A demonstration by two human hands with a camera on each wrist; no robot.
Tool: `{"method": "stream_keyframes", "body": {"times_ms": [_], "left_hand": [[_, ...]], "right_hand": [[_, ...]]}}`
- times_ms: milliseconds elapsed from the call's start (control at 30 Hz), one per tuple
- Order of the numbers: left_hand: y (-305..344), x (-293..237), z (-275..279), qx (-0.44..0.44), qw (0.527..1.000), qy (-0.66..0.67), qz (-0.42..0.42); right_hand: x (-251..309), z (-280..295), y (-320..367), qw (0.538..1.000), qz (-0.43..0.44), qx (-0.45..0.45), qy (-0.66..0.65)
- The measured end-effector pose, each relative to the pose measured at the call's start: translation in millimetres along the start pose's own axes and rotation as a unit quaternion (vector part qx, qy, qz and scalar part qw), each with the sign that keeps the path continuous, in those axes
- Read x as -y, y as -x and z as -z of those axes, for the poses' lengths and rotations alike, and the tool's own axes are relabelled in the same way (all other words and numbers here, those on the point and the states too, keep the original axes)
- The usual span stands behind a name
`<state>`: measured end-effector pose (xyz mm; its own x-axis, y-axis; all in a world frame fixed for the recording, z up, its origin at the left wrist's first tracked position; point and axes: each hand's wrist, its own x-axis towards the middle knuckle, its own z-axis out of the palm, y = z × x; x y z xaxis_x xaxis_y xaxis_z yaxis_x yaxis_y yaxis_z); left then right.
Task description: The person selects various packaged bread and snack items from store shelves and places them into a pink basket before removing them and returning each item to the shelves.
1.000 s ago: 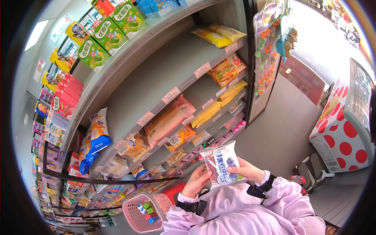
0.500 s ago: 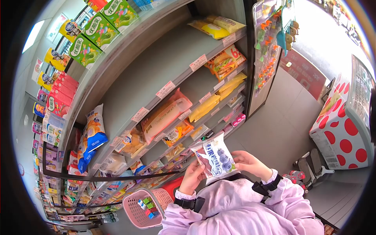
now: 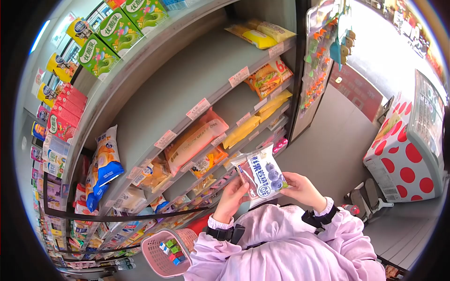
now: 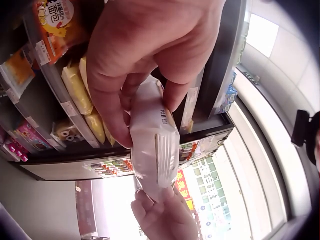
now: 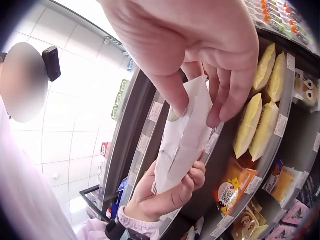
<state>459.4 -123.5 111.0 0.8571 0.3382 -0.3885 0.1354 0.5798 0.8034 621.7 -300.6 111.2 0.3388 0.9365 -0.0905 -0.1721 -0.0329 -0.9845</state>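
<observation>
A white snack packet with blueberries and large blue characters on its front is held up before the chest. My left hand pinches its left edge, the thumb in front. On the opposite edge, my right hand grips near the lower corner. From the left wrist view the packet appears edge-on, with the left thumb and fingers on either side of its near end. The right wrist view shows the packet's pale seam side between both hands.
A shelf unit with bagged breads curves along the left and front. Below it is a pink basket holding small colourful packs. A red-dotted freezer is at the right, and toys hang on a rack at the shelf's end.
The right hand has shifted from having its thumb across the packet's front to gripping its right edge, uncovering the blueberries. The packet has tilted a little, and the head view has shifted slightly.
</observation>
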Motion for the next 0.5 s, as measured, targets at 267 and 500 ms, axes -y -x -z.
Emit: {"method": "stream_keyframes", "body": {"times_ms": [267, 500], "left_hand": [[-54.8, -62.2, 0.9, -0.060, 0.982, -0.102, -0.147], [-111.9, -125.5, 15.2, -0.130, 0.914, -0.314, -0.222]], "right_hand": [[38.9, 22.6, -77.6, 0.961, 0.150, -0.086, 0.215], [80.6, 40.6, -162.3, 0.946, 0.150, -0.073, 0.277]]}}
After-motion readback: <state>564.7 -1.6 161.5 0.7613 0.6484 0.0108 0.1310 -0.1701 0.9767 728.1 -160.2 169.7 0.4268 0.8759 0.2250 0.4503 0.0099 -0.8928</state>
